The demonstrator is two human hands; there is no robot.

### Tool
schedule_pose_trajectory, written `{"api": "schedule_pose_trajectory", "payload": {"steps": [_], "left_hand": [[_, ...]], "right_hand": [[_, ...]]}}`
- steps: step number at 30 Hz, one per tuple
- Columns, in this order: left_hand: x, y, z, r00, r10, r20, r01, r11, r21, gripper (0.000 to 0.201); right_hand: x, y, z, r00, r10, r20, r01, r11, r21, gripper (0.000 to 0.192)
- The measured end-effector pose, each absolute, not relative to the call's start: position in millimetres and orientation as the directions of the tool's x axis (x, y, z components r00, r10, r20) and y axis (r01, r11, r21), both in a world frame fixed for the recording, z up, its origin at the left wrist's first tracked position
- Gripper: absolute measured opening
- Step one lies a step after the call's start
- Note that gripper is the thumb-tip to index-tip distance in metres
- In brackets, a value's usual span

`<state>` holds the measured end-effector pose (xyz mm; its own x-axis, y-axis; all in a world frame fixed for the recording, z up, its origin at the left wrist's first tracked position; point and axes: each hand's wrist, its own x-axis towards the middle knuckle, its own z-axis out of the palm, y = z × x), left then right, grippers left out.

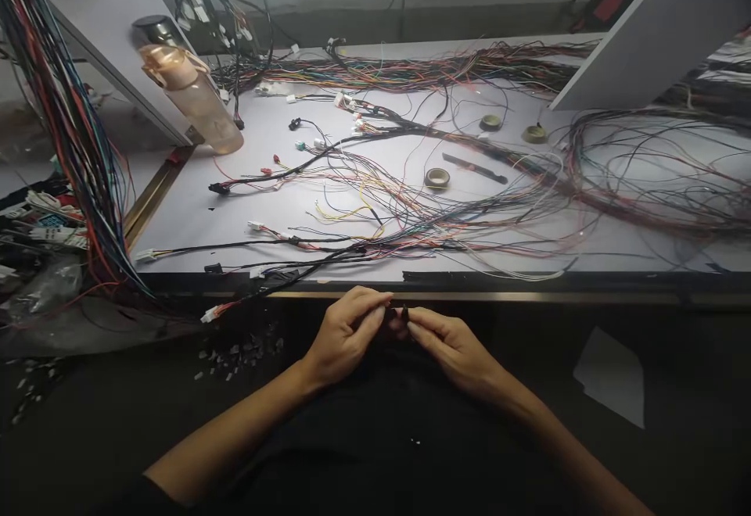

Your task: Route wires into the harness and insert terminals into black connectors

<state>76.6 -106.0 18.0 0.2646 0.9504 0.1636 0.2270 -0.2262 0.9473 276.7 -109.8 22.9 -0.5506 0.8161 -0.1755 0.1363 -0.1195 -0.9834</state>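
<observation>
left hand (343, 336) and right hand (449, 344) pinch a small dark part (396, 315), possibly a connector, between fingertips, equally near, just below the desk (193, 211) edge.

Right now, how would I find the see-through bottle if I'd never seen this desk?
Start at the white table covered in wires and look to its far left corner. There the bottle leans against a slanted white board. It is the only peach-tinted, see-through thing with a dark cap; everything near it is thin wire.
</observation>
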Motion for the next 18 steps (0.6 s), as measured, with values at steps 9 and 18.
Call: {"api": "schedule_pose_trajectory", "payload": {"steps": [9,18], "left_hand": [[81.7,-119.6,5.2,0.270,0.945,0.184,0.346,-0.274,0.897,0.015],[76.0,-136.3,-10.7,0.184,0.883,0.431,0.457,-0.465,0.758,0.008]], "right_hand": [[270.4,-118.1,-2.6,-0.596,0.764,-0.249,0.202,-0.158,-0.967,0.037],[278.2,-128.7,-37.7,-0.278,0.791,-0.545,-0.037,-0.576,-0.817,0.041]]}}
